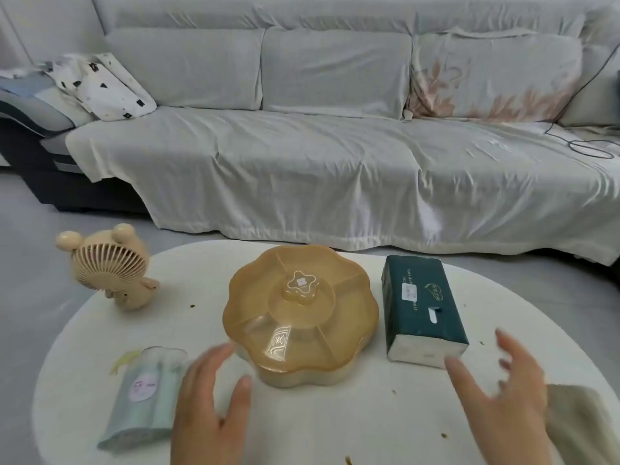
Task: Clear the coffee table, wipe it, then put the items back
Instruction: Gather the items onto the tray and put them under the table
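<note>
A white oval coffee table (335, 417) fills the foreground. At its middle stands an amber flower-shaped snack box (300, 313) with a lid and knob. A dark green tissue pack (423, 305) lies to its right. A pale blue-green pouch with a round sticker (144, 394) lies at the front left, and a beige bear-shaped fan (109, 265) stands at the far left edge. My left hand (211, 407) hovers open in front of the snack box's left side. My right hand (503, 394) is open, fingers spread, just in front of the tissue pack. Both hands hold nothing.
Small brown crumbs (444, 435) dot the tabletop. A beige cloth (583, 427) lies at the front right edge, under my right wrist. Behind the table stands a long sofa (318, 156) under a pale sheet, with pillows (107, 85) at its left and a black cable (587, 146) at its right.
</note>
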A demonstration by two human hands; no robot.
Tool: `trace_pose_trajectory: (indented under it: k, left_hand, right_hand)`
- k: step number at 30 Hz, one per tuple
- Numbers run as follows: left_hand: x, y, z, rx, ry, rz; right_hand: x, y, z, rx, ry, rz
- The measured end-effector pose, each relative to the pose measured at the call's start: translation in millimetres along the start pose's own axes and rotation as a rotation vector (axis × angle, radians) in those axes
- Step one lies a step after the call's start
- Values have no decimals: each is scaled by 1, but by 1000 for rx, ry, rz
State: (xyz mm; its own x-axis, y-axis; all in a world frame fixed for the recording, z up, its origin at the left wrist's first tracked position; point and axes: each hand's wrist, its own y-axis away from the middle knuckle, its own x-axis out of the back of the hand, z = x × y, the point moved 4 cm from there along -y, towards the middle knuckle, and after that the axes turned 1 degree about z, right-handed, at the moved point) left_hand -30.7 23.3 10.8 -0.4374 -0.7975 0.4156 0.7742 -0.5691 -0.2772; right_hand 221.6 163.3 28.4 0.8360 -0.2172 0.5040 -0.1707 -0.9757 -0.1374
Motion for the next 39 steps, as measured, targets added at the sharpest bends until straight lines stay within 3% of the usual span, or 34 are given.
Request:
trace_pose_trajectory:
  k: [7, 11, 17, 22, 27, 30, 33, 39]
  left_hand:
    - [-43, -36, -17, 168, 82, -67]
    - [-49, -38, -32, 298, 123, -165]
    - [-49, -48, -32, 332, 231, -287]
    - [-48, -49, -31, 346, 232, -294]
    - [-48, -41, -32, 348, 214, -319]
    - [-49, -30, -30, 349, 216, -345]
    - [-49, -20, -29, 349, 206, -352]
    - [-50, -22, -31, 361, 202, -392]
  right_hand:
    - [-55, -43, -32, 27, 497, -349]
    - [-66, -49, -20, -32, 643, -397]
    - [-64, -45, -18, -14, 622, -339]
    - [-41, -51, -23, -84, 400, -285]
    - [-27, -43, -57, 123, 284, -183]
    - [-43, -27, -78, 236, 367, -253]
    - [-57, -14, -81, 237, 471, -337]
    - [-53, -22, -70, 191, 281, -424]
